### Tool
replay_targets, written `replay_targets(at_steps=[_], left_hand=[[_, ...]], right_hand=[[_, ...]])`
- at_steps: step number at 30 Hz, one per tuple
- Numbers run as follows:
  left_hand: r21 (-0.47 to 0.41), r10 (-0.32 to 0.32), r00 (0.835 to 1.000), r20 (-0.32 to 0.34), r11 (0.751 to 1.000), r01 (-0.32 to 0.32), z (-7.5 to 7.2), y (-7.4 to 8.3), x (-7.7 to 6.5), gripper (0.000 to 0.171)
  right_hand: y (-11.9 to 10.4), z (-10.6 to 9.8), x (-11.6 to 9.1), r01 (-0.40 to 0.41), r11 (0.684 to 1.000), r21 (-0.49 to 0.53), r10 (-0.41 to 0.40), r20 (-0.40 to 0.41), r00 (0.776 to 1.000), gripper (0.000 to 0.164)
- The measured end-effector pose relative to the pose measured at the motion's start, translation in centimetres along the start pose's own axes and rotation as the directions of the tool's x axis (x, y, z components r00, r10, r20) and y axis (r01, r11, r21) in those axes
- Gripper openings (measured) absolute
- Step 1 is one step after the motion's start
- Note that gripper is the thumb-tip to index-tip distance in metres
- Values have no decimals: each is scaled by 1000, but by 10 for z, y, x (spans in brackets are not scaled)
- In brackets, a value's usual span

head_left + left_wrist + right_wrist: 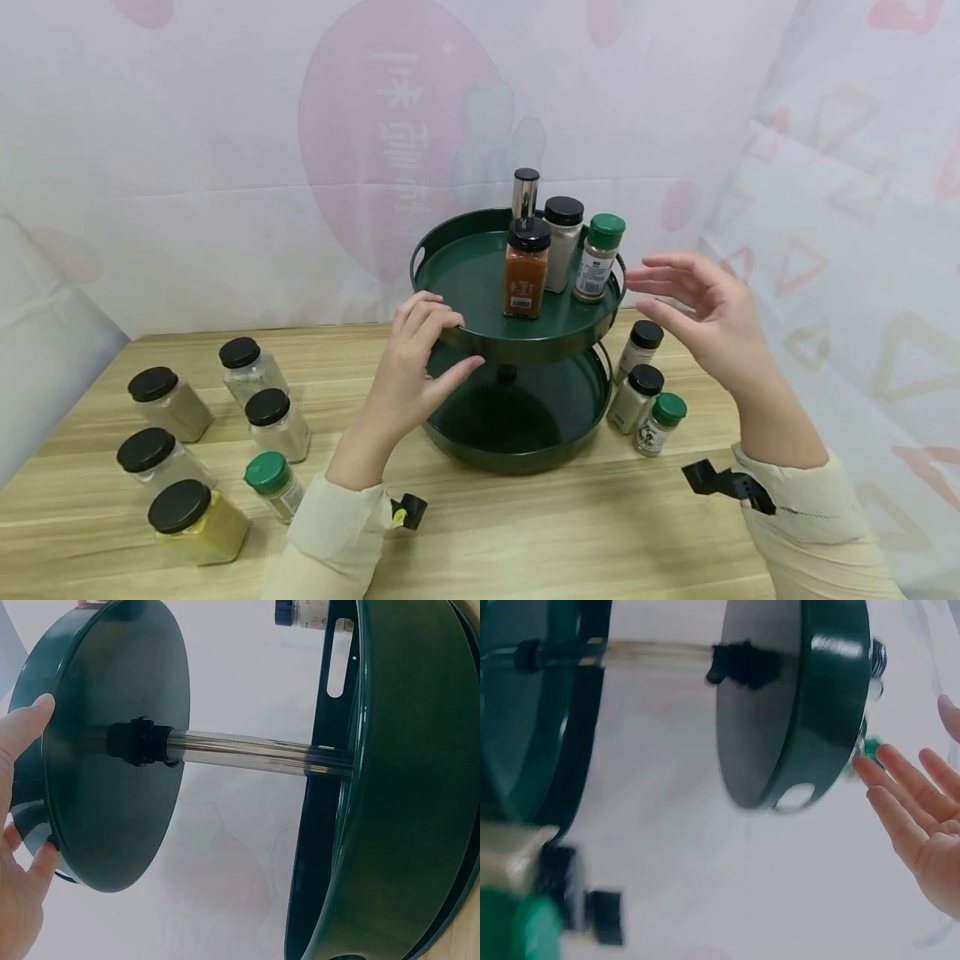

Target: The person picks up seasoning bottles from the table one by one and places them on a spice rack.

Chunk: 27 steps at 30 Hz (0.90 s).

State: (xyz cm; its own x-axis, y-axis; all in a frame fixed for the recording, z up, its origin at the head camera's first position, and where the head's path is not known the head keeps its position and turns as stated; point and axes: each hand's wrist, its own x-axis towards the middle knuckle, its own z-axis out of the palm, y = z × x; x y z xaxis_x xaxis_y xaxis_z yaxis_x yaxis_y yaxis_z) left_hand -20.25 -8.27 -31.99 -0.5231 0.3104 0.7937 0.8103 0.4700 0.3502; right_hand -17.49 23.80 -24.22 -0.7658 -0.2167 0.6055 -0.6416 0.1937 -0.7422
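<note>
A dark green two-tier rack (480, 333) stands on the table. My left hand (416, 354) holds the upper tier's rim at the front left, thumb lower than the fingers. The left wrist view shows that thumb (34, 720) against the tier's outer wall. Beside the tier's right rim, my right hand (705, 312) is raised, fingers loosely bent and holding nothing. Nearest to it on the tier is a green-capped spice jar (597, 260). Also up there are an orange-brown spice jar (527, 271), a black-capped pale jar (562, 246) and the rack's metal post top (526, 192).
On the table's left side stand several spice jars, among them a yellow one (202, 529) and a green-capped one (277, 483). Close to the rack's lower tier (517, 460) on the right are two black-capped jars (630, 408) and a small green-capped jar (656, 429). A printed curtain (225, 167) hangs behind.
</note>
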Motion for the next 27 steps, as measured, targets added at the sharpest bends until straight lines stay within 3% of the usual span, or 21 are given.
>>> replay_targets(at_steps=[6, 12, 19, 27], left_hand=[[-6, -3, 1000, 9, 1000, 3, 0, 0, 0, 40], [-11, -7, 1000, 11, 1000, 7, -1, 0, 0, 40], [-8, -9, 1000, 13, 1000, 9, 0, 1, 0, 40], [-10, -12, 1000, 9, 1000, 12, -1, 0, 0, 40]], right_hand=[[21, -22, -31, -103, 993, -54, 98, -93, 991, 39], [51, -43, -60, -247, 967, -59, 237, -138, 962, 39], [85, -55, -93, -390, 917, -82, 382, -98, 919, 42], [99, -57, -111, -399, 900, -176, 408, 18, 913, 43]])
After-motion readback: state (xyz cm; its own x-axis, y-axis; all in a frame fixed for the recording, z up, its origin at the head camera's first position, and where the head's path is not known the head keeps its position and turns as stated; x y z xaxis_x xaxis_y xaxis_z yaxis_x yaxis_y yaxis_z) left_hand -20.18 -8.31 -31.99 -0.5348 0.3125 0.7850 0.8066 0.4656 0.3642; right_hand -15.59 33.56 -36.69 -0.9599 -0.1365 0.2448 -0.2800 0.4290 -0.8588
